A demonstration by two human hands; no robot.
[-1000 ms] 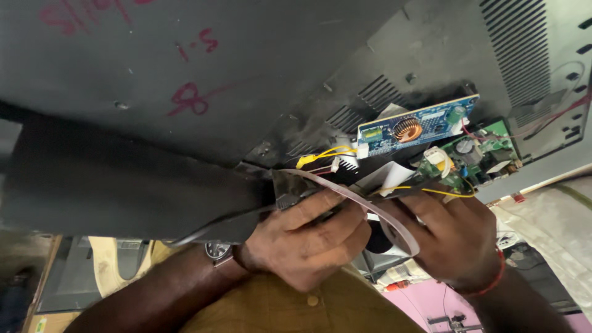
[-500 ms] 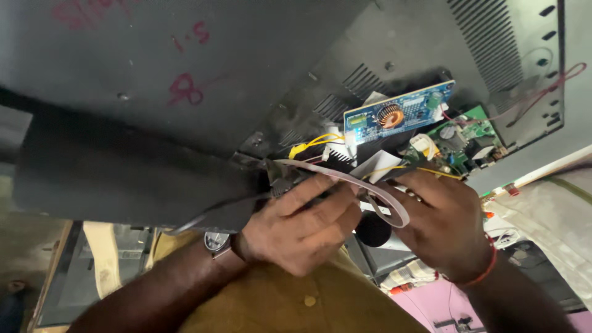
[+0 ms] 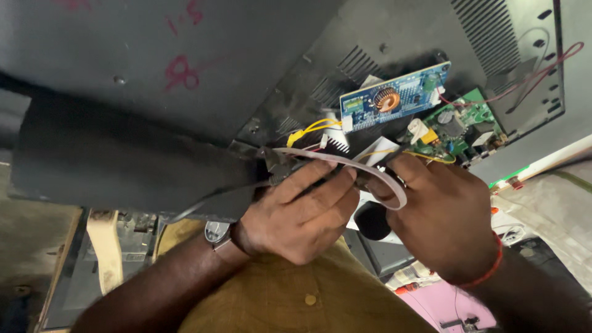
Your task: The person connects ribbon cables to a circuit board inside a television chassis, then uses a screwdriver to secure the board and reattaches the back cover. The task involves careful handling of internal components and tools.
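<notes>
I see both hands meeting just below the centre of the frame, under the big dark grey back panel that fills the upper left. My left hand has its grip curled closed on the near end of the flat grey ribbon cable, the fingers folded over it where it leaves a small dark connector block. My right hand has its grip pinched shut on the far bend of the same ribbon, thumb and forefinger pressed on the loop at centre right. The ribbon arcs between the two hands, just below the blue circuit board with its copper coil, and left of the green circuit board in the upper right. Yellow wires run from the blue board toward the connector; red wires trail across the vented panel at far right.

I judge the step in hand to be working the ribbon at its connector, whether seating or freeing I cannot tell. The next move calls for a straight, even push or pull with the ribbon kept flat, not twisted, and clear of the yellow wires
</notes>
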